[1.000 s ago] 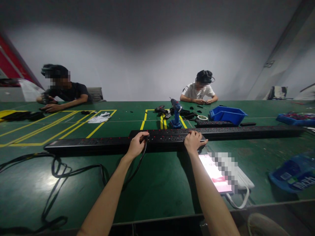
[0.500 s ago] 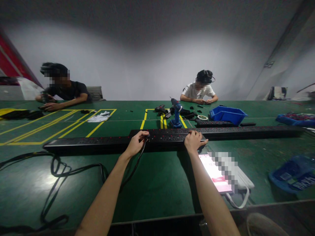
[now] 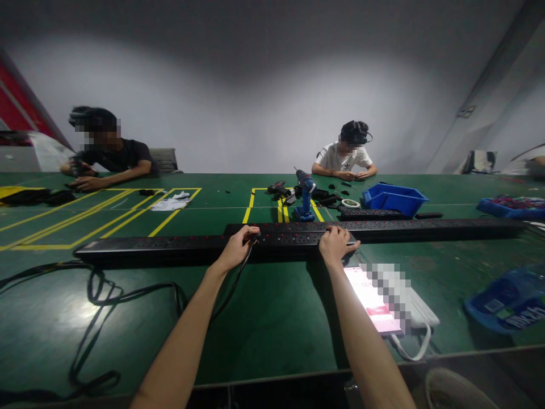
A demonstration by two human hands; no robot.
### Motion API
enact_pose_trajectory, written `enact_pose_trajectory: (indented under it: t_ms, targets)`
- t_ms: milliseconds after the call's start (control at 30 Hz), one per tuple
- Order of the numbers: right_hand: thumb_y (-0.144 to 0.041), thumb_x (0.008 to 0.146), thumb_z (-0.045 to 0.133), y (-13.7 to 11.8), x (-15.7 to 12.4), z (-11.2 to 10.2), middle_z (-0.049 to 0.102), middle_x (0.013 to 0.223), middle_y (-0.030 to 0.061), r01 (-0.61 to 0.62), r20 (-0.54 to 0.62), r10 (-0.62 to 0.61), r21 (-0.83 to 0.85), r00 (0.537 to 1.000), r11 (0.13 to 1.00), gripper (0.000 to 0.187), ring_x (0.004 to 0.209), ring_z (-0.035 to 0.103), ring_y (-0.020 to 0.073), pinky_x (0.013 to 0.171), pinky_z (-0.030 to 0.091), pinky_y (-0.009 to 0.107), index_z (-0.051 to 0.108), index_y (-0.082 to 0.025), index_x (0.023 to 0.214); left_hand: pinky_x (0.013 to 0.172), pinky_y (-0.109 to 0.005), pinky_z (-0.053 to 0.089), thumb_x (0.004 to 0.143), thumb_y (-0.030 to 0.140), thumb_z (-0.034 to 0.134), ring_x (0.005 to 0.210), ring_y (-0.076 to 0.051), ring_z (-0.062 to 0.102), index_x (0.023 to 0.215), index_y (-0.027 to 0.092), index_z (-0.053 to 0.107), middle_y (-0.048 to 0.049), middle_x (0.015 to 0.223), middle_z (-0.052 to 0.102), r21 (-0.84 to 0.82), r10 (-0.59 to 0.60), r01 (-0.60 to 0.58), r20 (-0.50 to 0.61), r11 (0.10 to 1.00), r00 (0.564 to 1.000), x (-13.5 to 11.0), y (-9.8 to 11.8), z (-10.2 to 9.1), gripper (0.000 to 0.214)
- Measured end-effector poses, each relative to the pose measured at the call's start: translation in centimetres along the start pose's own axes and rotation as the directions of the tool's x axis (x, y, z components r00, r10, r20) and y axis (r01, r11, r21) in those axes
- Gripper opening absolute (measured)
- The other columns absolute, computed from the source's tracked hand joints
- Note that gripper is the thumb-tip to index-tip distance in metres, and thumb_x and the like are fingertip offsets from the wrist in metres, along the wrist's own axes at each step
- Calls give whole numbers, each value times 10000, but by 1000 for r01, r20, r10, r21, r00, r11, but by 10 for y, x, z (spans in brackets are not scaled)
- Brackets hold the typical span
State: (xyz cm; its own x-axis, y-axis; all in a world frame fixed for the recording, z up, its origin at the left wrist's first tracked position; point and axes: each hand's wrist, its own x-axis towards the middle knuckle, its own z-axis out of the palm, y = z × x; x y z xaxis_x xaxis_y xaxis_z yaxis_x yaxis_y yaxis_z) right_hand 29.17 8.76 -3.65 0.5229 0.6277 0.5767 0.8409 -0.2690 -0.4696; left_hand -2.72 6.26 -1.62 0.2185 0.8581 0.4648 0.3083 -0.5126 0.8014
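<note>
A long black power strip (image 3: 157,244) with rows of sockets and small red marks lies across the table before me. My left hand (image 3: 239,248) is closed on a black plug (image 3: 256,234) at the strip's top face; whether its pins are in a socket I cannot tell. From the plug a black cord (image 3: 232,292) runs down past my left forearm. My right hand (image 3: 336,244) grips the same strip close to its right end, fingers over the top. Directly behind lies a second long black power strip (image 3: 426,229), reaching far to the right.
A blue cordless drill (image 3: 305,196) stands behind the strips, near a blue bin (image 3: 394,199). A lit phone (image 3: 372,301) lies right of my forearm; a blue bottle (image 3: 506,301) is farther right. Loose black cable (image 3: 136,298) loops at left. Two people sit across the table.
Almost nothing differs. Both hands keep their places on the front strip, and the plug stays in my left fingers.
</note>
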Motion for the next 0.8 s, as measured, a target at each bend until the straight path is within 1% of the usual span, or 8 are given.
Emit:
enact_pose_trajectory:
  t_ms: [100, 167, 267, 367, 467, 567, 700, 800]
  targets:
    - [-232, 903, 336, -2, 0, -3, 615, 1227, 139, -6, 24, 6, -1, 1000, 1000, 381, 1307, 379, 316, 1064, 30, 689, 684, -205, 1057, 1048, -440, 473, 843, 282, 614, 1161, -218, 627, 1110, 211, 628, -86, 1267, 642, 40, 16, -16, 6, 999, 1000, 0, 3, 1, 277]
    - [-229, 899, 337, -2, 0, -4, 612, 1228, 142, -4, 31, 4, -1, 1000, 1000, 385, 1309, 375, 319, 1061, 31, 691, 684, -205, 1064, 1035, -439, 480, 827, 294, 641, 1147, -220, 631, 1114, 216, 628, -84, 1264, 642, 77, 22, -22, -2, 997, 1000, -1, 6, 2, 298]
    - [-230, 900, 335, -2, 0, -4, 614, 1224, 143, -2, 26, 2, 1, 1000, 1000, 388, 1310, 376, 318, 1063, 29, 689, 684, -205, 1066, 1018, -455, 482, 809, 305, 667, 1145, -236, 624, 1101, 231, 642, -78, 1233, 661, 181, 27, -20, -35, 983, 999, -2, 9, 0, 302]
    - [-234, 903, 334, -1, 0, -3, 622, 1212, 142, 4, 13, -4, 6, 1000, 1000, 386, 1305, 384, 317, 1064, 21, 690, 685, -205, 1060, 1009, -455, 480, 822, 317, 653, 1161, -245, 610, 1083, 235, 655, -81, 1194, 679, 257, 40, -18, -79, 966, 996, -2, 6, -4, 273]
    - [-230, 899, 337, 0, 0, -2, 623, 1218, 143, 7, 5, -7, 13, 1000, 1000, 383, 1304, 387, 317, 1061, 24, 692, 685, -204, 1056, 965, -436, 508, 818, 344, 655, 1110, -240, 638, 1089, 225, 643, -88, 1194, 682, 223, 20, 5, -113, 975, 993, -3, -1, -8, 295]
    - [-226, 894, 335, 0, -1, -2, 620, 1223, 146, 6, -1, -6, 17, 1000, 1000, 385, 1304, 385, 317, 1060, 32, 689, 684, -200, 1054, 935, -422, 529, 821, 364, 650, 1088, -235, 656, 1098, 224, 636, -85, 1221, 679, 165, 2, 15, -99, 986, 995, -3, -3, -9, 310]
    - [-232, 890, 335, 0, -1, -2, 619, 1218, 145, 14, 0, -14, 18, 1000, 1000, 383, 1300, 384, 317, 1058, 29, 686, 683, -201, 1048, 993, -433, 510, 831, 342, 640, 1175, -242, 625, 1080, 221, 648, -86, 1238, 674, 138, 35, -25, -67, 990, 997, -2, 3, -6, 277]
    - [-224, 885, 335, 0, -1, -2, 618, 1222, 148, 5, 10, -5, 19, 1000, 1000, 382, 1299, 382, 321, 1051, 36, 693, 687, -201, 1033, 1017, -444, 502, 827, 319, 641, 1181, -241, 626, 1049, 221, 660, -83, 1220, 682, 132, 44, -36, -55, 991, 997, -2, 5, -3, 243]
